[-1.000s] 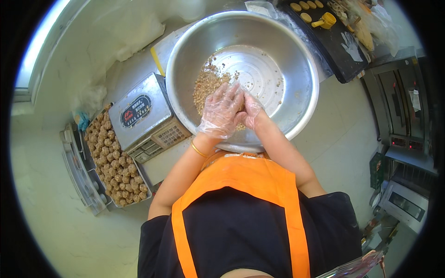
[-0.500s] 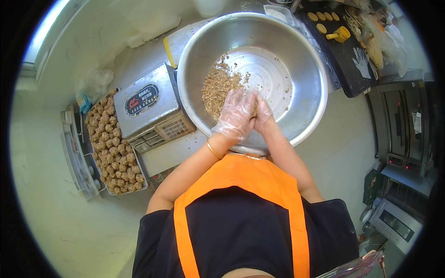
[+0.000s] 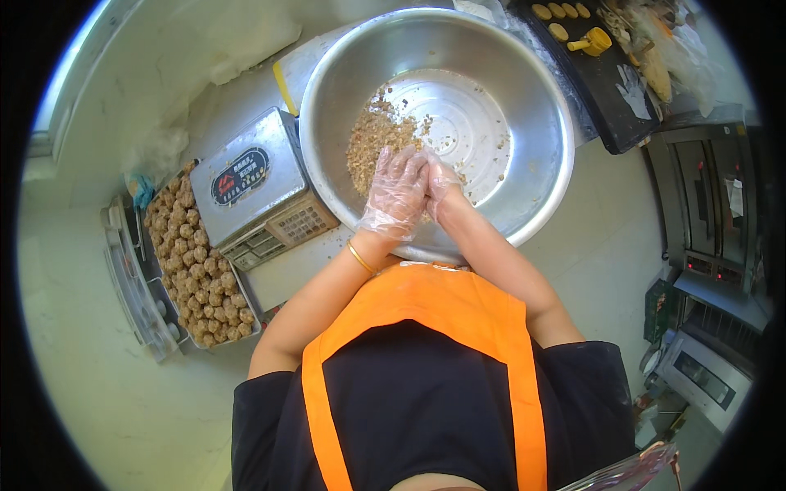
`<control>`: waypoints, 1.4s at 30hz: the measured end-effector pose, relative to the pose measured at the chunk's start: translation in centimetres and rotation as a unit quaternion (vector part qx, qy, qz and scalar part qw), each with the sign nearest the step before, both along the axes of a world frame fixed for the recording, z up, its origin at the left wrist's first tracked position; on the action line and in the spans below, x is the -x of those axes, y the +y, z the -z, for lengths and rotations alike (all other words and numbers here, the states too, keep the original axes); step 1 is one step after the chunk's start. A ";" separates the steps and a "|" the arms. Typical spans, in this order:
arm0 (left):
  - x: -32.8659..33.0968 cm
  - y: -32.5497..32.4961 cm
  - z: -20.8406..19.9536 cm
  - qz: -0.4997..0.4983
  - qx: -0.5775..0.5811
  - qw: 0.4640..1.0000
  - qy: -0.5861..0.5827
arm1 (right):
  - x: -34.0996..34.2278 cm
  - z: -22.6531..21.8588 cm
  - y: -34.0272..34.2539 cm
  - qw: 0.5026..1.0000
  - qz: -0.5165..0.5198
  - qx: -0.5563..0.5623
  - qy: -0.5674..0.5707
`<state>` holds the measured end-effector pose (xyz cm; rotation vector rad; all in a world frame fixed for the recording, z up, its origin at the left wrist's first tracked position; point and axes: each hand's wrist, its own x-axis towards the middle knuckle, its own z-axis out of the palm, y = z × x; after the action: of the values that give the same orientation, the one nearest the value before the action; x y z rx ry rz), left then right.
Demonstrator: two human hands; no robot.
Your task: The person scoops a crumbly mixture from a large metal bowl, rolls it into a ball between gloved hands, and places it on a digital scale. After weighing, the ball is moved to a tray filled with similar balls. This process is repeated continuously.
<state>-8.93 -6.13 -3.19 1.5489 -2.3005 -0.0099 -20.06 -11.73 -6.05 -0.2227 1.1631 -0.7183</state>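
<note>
My left hand and my right hand, both in clear plastic gloves, are cupped together over the near part of a large steel basin. A clump of the crumbly mixture is pressed between the palms; the hands hide most of it. Loose tan and brown mixture, coarse like chopped nuts, lies in the basin's left side just beyond my left hand. Scattered crumbs dot the basin's bottom. On the left, a tray holds many rounded balls of similar brown mixture, heaped together.
A steel-topped scale with a keypad stands between tray and basin. At the back right lies a dark baking tray with several pale round cakes, a yellow scoop and a plastic glove. An oven stands at the right.
My cupped hands have shifted left within the basin and stay pressed together. The left fingers now point more directly away from me. The whole view has shifted slightly.
</note>
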 end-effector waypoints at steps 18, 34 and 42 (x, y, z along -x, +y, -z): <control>-17.3 -1.4 -1.2 -0.323 -0.038 0.910 0.259 | 4.4 6.3 -1.9 0.570 -0.747 0.139 0.312; -28.3 4.7 3.1 -0.511 -0.040 0.858 -0.027 | -3.4 8.1 -6.6 0.539 -0.496 0.579 0.358; -15.9 0.7 -2.5 -0.345 0.059 0.931 0.101 | -6.1 9.5 -8.4 0.373 -0.538 0.579 0.486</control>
<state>7.01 -5.44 -0.73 2.0878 -1.4747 0.1398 -13.98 -20.13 -15.59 -2.6884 0.9433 0.0876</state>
